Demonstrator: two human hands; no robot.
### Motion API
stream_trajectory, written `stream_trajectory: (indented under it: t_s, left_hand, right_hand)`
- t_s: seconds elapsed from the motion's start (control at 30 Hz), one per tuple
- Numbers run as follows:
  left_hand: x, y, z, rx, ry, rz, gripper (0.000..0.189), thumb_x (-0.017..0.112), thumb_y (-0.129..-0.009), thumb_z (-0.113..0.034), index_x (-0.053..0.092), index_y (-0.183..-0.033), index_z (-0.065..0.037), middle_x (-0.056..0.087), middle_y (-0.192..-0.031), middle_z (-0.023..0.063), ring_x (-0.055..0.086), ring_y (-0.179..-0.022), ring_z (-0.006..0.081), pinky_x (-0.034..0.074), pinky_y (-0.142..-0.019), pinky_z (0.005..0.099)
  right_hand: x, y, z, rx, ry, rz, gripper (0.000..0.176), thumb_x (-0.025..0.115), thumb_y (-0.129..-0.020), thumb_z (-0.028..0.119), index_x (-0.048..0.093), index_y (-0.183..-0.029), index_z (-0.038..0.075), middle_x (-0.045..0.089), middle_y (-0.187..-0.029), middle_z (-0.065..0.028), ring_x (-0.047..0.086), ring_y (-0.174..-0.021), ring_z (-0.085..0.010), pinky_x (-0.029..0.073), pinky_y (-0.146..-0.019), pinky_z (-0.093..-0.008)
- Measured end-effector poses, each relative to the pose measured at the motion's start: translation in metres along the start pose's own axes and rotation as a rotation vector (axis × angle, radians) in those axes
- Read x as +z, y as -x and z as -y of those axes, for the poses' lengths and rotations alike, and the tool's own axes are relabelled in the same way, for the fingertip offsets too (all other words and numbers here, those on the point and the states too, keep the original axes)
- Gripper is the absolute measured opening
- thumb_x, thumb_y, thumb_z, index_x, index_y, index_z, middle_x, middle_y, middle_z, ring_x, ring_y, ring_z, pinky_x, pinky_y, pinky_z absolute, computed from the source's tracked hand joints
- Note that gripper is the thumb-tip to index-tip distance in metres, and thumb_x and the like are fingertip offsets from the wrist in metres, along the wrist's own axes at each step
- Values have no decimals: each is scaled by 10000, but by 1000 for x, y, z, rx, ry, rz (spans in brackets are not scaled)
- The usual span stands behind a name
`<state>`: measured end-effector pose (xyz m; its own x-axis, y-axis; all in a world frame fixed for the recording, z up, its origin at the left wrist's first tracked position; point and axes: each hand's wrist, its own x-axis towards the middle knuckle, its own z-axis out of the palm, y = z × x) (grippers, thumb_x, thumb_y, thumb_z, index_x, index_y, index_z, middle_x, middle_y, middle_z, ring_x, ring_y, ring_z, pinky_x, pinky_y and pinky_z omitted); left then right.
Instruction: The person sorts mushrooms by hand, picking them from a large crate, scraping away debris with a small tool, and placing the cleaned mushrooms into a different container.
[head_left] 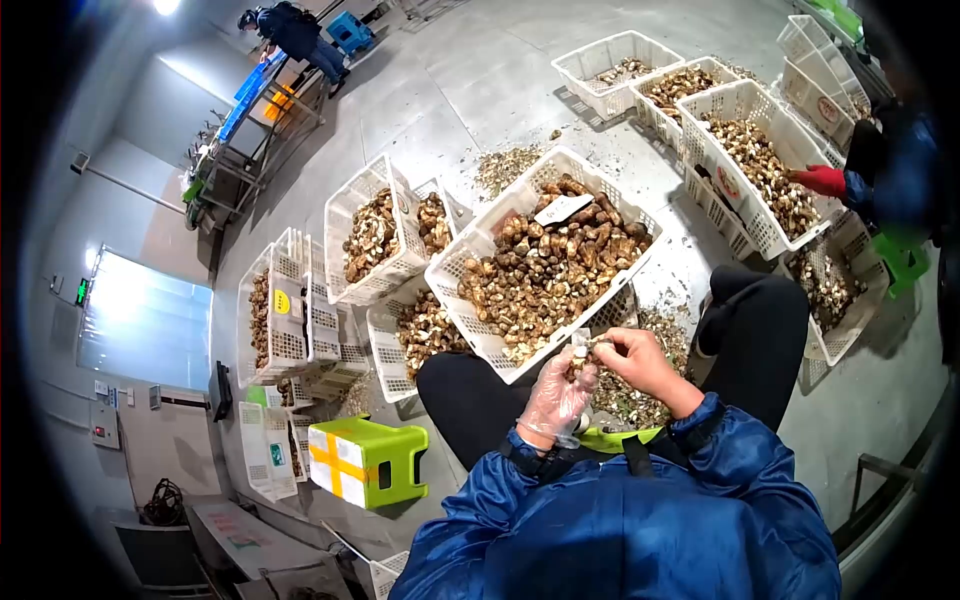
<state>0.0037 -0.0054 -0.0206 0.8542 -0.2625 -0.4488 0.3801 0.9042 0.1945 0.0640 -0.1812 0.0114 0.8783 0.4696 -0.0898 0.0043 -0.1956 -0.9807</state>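
Observation:
Close in front of my body, both hands meet just past the near edge of a white perforated crate (478, 343). That crate holds a heap of brown mushrooms (540, 265) with a white tag (563, 209) lying on top. My left hand (560, 395), in a clear plastic glove, has its fingers closed around a small pale mushroom piece (580, 352). Bare and bent inward, my right hand (640, 362) pinches at the same spot; what lies between its fingertips is too small to make out. Trimmings (630, 405) cover the floor below the hands.
More crates of mushrooms stand left (375, 235) and right (760, 165). A green stool (405, 465) with a white-topped box is at the lower left. A co-worker's red-gloved hand (820, 180) reaches over a right crate. Another person (290, 35) stands at a far table.

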Motion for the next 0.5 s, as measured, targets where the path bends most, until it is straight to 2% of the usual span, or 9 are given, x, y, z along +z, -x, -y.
stream_trajectory:
  t_s: [0.07,0.1,0.13,0.23,0.33,0.37,0.43,0.5]
  left_hand:
    - [5,2,1,0,15,-20,230,585,-1005,-166,603,-1184,-23,661,-959,58,637,-729,158,575,-641,269]
    - [7,2,1,13,14,-50,232,584,-1005,-170,603,-1182,-21,660,-958,58,633,-724,159,572,-640,271]
    - [8,2,1,25,12,-81,234,582,-1006,-173,604,-1181,-20,659,-957,58,629,-718,160,570,-639,272]
    - [-4,1,2,-6,-6,40,247,598,-985,-183,612,-1168,-18,658,-974,66,627,-754,160,547,-666,274]
    - [-3,1,2,3,6,46,257,604,-975,-183,613,-1168,-13,659,-981,72,626,-770,163,540,-678,274]
    - [-3,1,2,12,9,32,261,605,-973,-183,613,-1169,-11,659,-983,74,625,-772,164,539,-680,273]
    - [-6,1,1,0,-3,-8,267,595,-978,-190,613,-1163,2,660,-986,77,624,-770,162,538,-681,267]
    - [-5,1,2,-15,17,44,270,597,-977,-189,613,-1157,11,660,-985,78,619,-756,161,529,-668,259]
  right_hand:
    - [1,3,10,-21,-49,-6,196,676,-919,181,701,-894,-11,620,-694,-55,522,-612,-84,433,-558,-283]
    - [8,-2,5,-212,-73,-47,197,670,-924,184,694,-889,-9,600,-666,-37,508,-599,-83,422,-550,-282]
    - [7,-1,1,-157,-40,-38,199,668,-927,184,691,-890,-10,600,-671,-31,508,-605,-82,420,-553,-281]
    - [1,0,-4,-19,28,-3,203,663,-933,185,686,-898,-13,600,-687,-19,511,-629,-80,422,-569,-280]
    - [3,0,-4,-31,-72,10,206,665,-928,182,683,-892,-20,592,-677,-42,515,-626,-84,421,-563,-284]
    - [8,2,0,-108,-146,-30,207,664,-925,178,679,-887,-25,596,-680,-47,514,-628,-80,416,-558,-283]
    - [6,2,0,-116,-52,-36,204,662,-925,171,678,-887,-28,597,-678,-37,511,-626,-78,412,-556,-282]
    - [5,0,-1,-105,27,-40,195,661,-925,161,676,-888,-29,594,-667,-28,505,-619,-76,411,-553,-281]
